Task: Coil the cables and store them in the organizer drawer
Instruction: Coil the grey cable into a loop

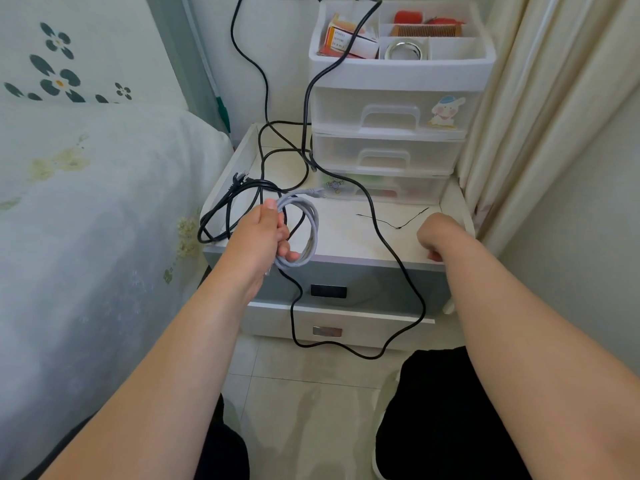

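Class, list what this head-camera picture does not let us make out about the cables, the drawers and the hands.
1. Head view: where the long black cable begins; the top edge cuts it off.
2. What the frosted organizer drawers hold; their fronts blur the contents.
3. The right hand fingers; they curl under, behind its back.
4. The grey cable coil part inside the left hand.

Soft, even daylight fills the scene, brightest along the pale curtain (512,109) at right, which glows slightly washed out. Shadows are faint; only a weak one lies under the nightstand's tabletop (349,233) edge. A mild sheen shows on the floor tiles (311,403). Wide-angle distortion bows the bed (86,220) and both forearms outward near the frame's edges. The centre is fairly sharp, while the corners and the bedding's flower print look soft and smeared.
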{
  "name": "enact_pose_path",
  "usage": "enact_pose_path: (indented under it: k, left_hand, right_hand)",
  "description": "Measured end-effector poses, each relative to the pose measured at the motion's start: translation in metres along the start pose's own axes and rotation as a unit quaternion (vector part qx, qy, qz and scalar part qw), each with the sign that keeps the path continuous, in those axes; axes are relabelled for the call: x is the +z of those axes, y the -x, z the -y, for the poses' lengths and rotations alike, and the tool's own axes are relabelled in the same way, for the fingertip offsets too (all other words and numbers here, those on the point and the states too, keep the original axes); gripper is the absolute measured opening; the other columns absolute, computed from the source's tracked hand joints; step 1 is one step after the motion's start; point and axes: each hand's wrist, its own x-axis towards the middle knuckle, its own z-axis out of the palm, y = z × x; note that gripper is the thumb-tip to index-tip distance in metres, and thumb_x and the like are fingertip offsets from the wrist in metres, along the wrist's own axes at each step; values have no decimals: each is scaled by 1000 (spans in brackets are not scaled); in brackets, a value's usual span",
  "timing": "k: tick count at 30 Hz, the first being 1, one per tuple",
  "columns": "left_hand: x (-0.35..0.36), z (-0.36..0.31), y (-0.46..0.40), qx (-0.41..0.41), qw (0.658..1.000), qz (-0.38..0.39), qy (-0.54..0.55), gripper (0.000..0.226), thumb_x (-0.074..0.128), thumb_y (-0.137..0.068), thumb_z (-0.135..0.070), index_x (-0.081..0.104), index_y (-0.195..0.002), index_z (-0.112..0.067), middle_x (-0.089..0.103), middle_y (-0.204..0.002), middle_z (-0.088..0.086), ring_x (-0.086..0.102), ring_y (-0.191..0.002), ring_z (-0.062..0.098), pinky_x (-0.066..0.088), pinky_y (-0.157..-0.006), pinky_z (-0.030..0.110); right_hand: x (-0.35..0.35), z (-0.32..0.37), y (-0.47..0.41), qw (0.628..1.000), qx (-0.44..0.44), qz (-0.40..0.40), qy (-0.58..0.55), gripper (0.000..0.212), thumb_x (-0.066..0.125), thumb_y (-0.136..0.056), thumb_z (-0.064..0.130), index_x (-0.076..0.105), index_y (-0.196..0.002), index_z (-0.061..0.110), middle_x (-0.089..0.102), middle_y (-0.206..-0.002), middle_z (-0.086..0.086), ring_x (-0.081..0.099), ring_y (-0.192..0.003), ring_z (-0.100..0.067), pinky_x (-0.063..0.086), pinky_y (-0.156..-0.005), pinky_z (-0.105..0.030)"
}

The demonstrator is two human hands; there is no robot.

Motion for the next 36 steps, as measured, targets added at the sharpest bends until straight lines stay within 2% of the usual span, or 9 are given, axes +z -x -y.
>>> enact_pose_path:
  k: [6, 9, 11, 13, 15, 23, 25, 30, 36]
  left_hand:
    - [-1, 3, 0, 10, 1000, -2, -20, 36, 28, -104, -35, 43, -78, -15, 34, -56, -4, 34, -48, 12, 53, -62, 35]
    - [0, 3, 0, 34, 999, -13, -35, 36, 27, -104, -34, 42, -76, -16, 34, -58, -4, 33, -48, 11, 52, -63, 34]
    - [0, 3, 0, 59, 997, -29, -47, 36, 26, -104, -34, 41, -76, -17, 35, -61, -3, 33, -50, 12, 51, -64, 34]
    - [-1, 3, -1, 79, 994, -44, -52, 36, 26, -104, -34, 41, -76, -17, 36, -64, -3, 34, -51, 12, 50, -67, 36]
    - [-1, 2, -1, 90, 993, -59, -55, 35, 26, -104, -34, 42, -77, -19, 36, -65, -3, 35, -52, 12, 51, -71, 37]
    - [-2, -1, 9, 181, 976, -107, -59, 35, 24, -105, -31, 41, -75, -21, 38, -66, -5, 40, -50, 4, 50, -69, 36]
    - [-1, 0, 10, 178, 979, -86, -55, 36, 25, -105, -31, 43, -76, -19, 38, -63, -7, 39, -46, 1, 50, -66, 38]
    - [6, 0, 17, 164, 980, -86, -70, 38, 29, -105, -29, 45, -73, -17, 45, -63, -6, 44, -49, -1, 40, -49, 14]
    - [4, -1, 17, 135, 982, -106, -76, 36, 29, -103, -38, 51, -79, -23, 52, -66, -1, 53, -66, 17, 51, -63, 37]
  right_hand:
    - [2, 0, 9, 1000, -26, -5, 10, 30, 41, -87, -3, 45, -59, 9, 39, -19, 2, 48, -49, -20, 36, -46, -23]
    - [-21, 8, 13, 991, -55, -108, -59, 20, 51, -82, -4, 53, -65, 4, 64, -49, -10, 64, -64, -27, 49, -55, -29]
    - [-34, 18, 31, 954, -106, -132, -246, 6, 55, -87, 0, 57, -83, 5, 67, -72, -14, 68, -67, -28, 57, -64, -37]
    - [-39, 29, 62, 889, -178, -61, -417, 7, 53, -94, 5, 59, -92, 6, 63, -70, -7, 64, -53, -12, 56, -56, -24]
    - [-36, 44, 96, 855, -232, 37, -463, 13, 52, -95, 8, 61, -86, 7, 61, -67, -4, 62, -47, -6, 52, -50, -17]
    - [-5, 82, 145, 886, -298, 158, -318, 15, 53, -96, 17, 61, -86, 7, 57, -52, 0, 59, -40, -11, 49, -42, -19]
    - [0, 87, 149, 876, -301, 160, -341, 19, 51, -97, 17, 60, -82, 9, 56, -47, 2, 59, -39, -11, 48, -41, -19]
    - [12, 99, 158, 819, -274, 170, -475, 22, 46, -99, 17, 58, -83, 8, 55, -45, 3, 57, -39, -11, 45, -40, -18]
    - [16, 105, 159, 797, -273, 172, -511, 23, 44, -100, 18, 59, -85, 8, 54, -50, 1, 56, -39, -9, 45, -40, -18]
